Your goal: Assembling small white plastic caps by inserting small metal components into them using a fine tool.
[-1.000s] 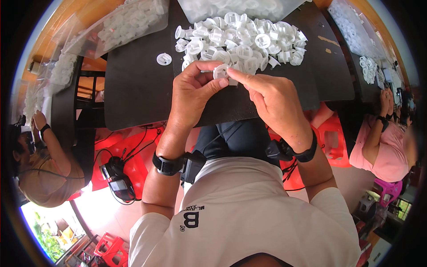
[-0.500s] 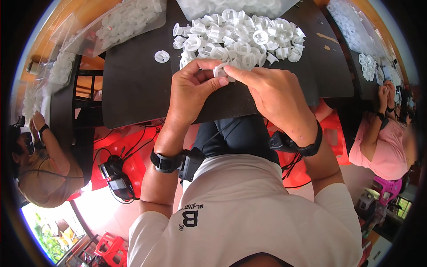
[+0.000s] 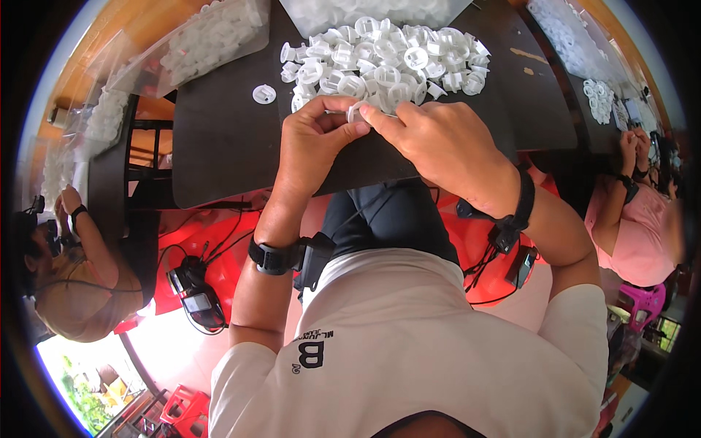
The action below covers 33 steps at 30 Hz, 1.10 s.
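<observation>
My left hand (image 3: 315, 139) pinches a small white plastic part (image 3: 354, 112) with a round flange between thumb and fingertips, above the near side of the dark table. My right hand (image 3: 451, 142) meets it from the right, index fingertip pressed against the part and the other fingers curled under; its thumb is hidden. Just beyond both hands lies a heap of similar white plastic parts (image 3: 394, 58). One loose white round part (image 3: 263, 94) sits by itself on the table, left of the heap.
A clear bin (image 3: 380, 13) of white parts stands behind the heap, another clear bin (image 3: 212, 47) at the far left. Co-workers sit at either side, a person in brown (image 3: 87, 292) and a person in pink (image 3: 631, 233). Red stools (image 3: 219, 248) and cables are below the table.
My right wrist has turned and its elbow swung outward, with the index finger still at the part. My left hand keeps its hold nearly in place. The view has shifted slightly.
</observation>
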Motion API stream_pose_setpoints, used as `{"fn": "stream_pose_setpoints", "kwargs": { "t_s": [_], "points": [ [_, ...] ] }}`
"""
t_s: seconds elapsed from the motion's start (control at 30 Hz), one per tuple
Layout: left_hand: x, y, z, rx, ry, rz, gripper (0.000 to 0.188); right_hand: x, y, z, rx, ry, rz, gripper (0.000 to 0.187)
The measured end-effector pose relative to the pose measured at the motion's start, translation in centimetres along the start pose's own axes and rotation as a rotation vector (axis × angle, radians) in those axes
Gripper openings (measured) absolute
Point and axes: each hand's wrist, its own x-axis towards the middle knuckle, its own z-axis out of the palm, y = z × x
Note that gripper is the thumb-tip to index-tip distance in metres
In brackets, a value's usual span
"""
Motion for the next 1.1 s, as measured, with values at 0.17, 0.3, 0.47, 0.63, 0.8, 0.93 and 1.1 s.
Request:
{"fn": "stream_pose_setpoints", "kwargs": {
  "t_s": [0.17,0.3,0.47,0.63,0.8,0.93,1.1],
  "points": [
    [0.2,-0.3,-0.6,-0.175,0.002,-0.006,0.027,0.0,1.5,0.5,0.306,0.151,0.027,0.04],
    [0.2,0.4,-0.6,-0.257,0.01,-0.048,0.03,0.2,1.1,1.1,0.959,0.244,0.44,0.038],
    [0.2,0.3,-1.1,-0.273,-0.084,-0.07,0.034,2.4,0.1,2.4,1.173,0.177,0.525,0.034],
    [0.2,0.3,-0.8,-0.27,-0.054,-0.026,0.034,2.9,0.0,3.4,1.44,0.165,0.568,0.011],
    [0.1,0.3,-0.7,-0.293,-0.058,0.013,0.034,2.5,-0.2,4.4,1.653,0.195,0.607,0.01],
    [0.0,0.2,-0.9,-0.25,-0.067,0.015,0.034,2.2,0.0,4.5,1.58,0.186,0.606,0.013],
    [0.0,0.1,-0.9,-0.237,-0.047,0.015,0.035,1.6,-0.8,2.8,1.041,0.263,0.525,0.014]
  ]
}}
